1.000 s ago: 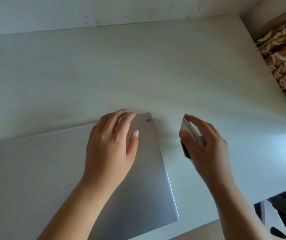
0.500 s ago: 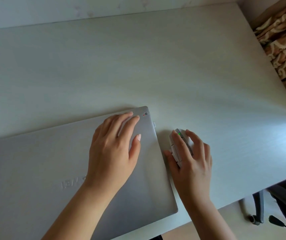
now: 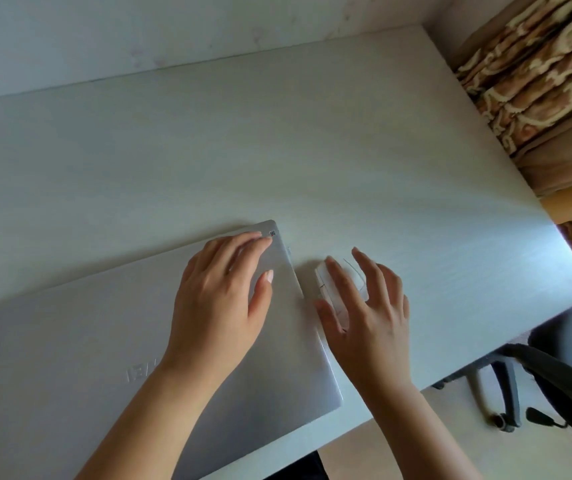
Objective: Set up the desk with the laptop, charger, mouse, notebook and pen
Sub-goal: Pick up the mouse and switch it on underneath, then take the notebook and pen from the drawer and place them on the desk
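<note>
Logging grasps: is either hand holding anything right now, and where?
Nothing is held. The left hand lies flat on the laptop lid; the right hand is spread above the mouse.

counter [image 3: 312,140] is seen in pale whitish wood grain w/ faint streaks. laptop [image 3: 69,341] lid is finished in plain silver-grey w/ embossed lettering & a tiny dark sticker at a corner. mouse [image 3: 355,277] is coloured white. curtain [image 3: 537,64] is patterned w/ brown & cream swirls. chair [image 3: 554,379] is black.
</note>
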